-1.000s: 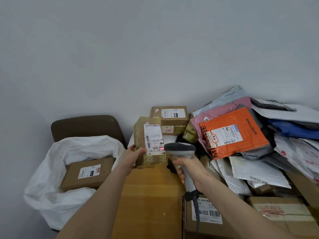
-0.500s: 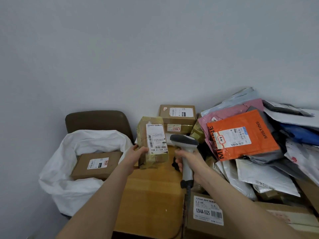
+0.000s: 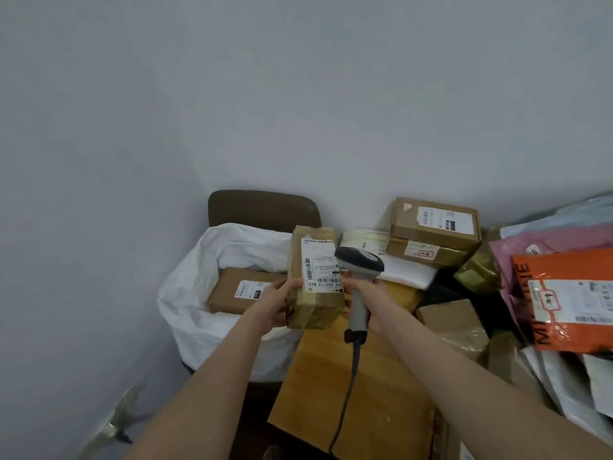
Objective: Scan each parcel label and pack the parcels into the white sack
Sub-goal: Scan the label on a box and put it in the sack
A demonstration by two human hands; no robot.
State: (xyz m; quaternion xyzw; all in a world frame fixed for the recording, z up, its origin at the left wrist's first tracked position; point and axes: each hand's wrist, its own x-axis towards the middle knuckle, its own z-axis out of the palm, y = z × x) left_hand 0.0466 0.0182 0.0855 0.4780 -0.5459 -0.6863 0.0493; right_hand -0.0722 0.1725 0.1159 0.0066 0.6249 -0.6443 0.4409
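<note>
My left hand (image 3: 280, 302) grips a tape-wrapped brown parcel (image 3: 311, 303) upright by its left side, white label facing me. It hangs over the table's left edge, beside the white sack (image 3: 205, 293). In my right hand (image 3: 368, 293) I hold a grey barcode scanner (image 3: 360, 263) by its handle. The scanner head sits just right of the label. One brown box (image 3: 242, 290) with a label lies inside the sack.
The sack sits on a brown chair (image 3: 263, 207) against the wall. On the wooden table (image 3: 358, 393) are stacked brown boxes (image 3: 434, 227) at the back. An orange mailer (image 3: 570, 300) and several poly bags are heaped at right. The scanner cable (image 3: 348, 393) trails toward me.
The parcel has moved left, toward the sack, and the red scan light on its label is gone. My view has swung left, and the scanner has followed the parcel.
</note>
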